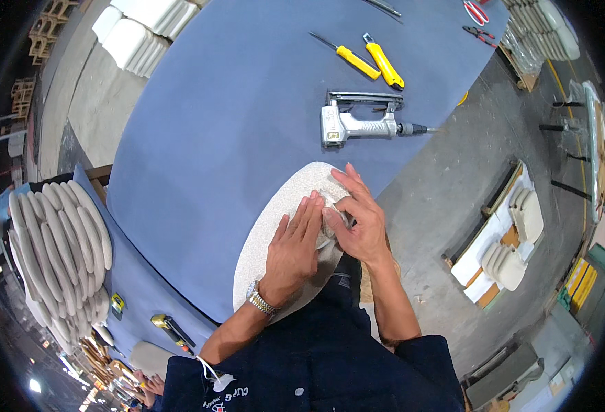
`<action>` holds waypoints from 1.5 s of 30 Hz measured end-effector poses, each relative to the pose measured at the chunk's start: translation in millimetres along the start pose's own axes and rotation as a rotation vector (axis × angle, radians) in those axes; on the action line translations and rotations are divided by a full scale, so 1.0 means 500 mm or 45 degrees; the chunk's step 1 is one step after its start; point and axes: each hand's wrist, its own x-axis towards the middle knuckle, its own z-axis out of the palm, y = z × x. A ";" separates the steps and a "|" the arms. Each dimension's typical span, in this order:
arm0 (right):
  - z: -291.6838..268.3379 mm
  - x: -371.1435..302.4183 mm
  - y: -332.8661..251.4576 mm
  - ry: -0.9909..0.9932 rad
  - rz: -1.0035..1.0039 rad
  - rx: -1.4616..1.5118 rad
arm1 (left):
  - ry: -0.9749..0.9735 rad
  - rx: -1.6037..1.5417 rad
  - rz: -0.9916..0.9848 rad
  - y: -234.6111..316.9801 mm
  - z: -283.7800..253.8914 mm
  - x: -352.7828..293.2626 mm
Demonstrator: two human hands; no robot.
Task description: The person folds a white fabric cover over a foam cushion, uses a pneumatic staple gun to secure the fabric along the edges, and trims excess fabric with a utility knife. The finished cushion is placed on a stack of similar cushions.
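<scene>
A speckled beige padded seat [264, 237] lies near the table's front edge, close to my body. Flat on top of it rests my left hand [294, 242], its fingers stretched out toward the far right part of the pad. My right hand [359, 221] is at the pad's right edge, thumb and fingers closing on a bunched fold of the fabric cover [330, 199]. The fingertips partly hide that fold. Beyond the pad lies a silver pneumatic staple gun [361, 125], touched by neither hand.
A blue-covered table [178, 172] carries a yellow-handled screwdriver [357, 62], a yellow utility knife [385, 63] and dark pliers [479, 34]. Stacked beige pads [62, 240] stand at left. On the right, a low pallet [474, 254] holds more pads. Another person's hands [152, 384] show lower left.
</scene>
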 end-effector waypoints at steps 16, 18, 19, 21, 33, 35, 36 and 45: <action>0.008 -0.006 -0.038 0.211 0.198 0.054 | -0.083 0.093 0.009 -0.013 -0.009 0.025; 0.014 -0.010 -0.035 0.223 0.188 0.050 | -0.054 0.059 0.011 -0.013 -0.005 0.024; 0.016 -0.012 -0.035 0.228 0.185 0.049 | -0.056 0.051 0.005 -0.012 -0.005 0.024; 0.023 -0.011 -0.038 0.272 0.170 0.020 | -0.061 0.037 -0.007 -0.011 -0.010 0.026; 0.041 -0.004 -0.026 0.406 0.073 0.074 | -0.181 -0.039 0.082 -0.018 -0.043 0.047; 0.046 -0.001 -0.027 0.456 0.064 0.094 | -0.205 -0.045 0.071 -0.017 -0.047 0.047; 0.048 0.001 -0.026 0.486 0.079 0.103 | -0.227 -0.053 0.061 -0.016 -0.048 0.050; 0.046 -0.006 -0.017 0.522 0.164 0.181 | -0.264 0.019 0.062 -0.009 -0.049 0.056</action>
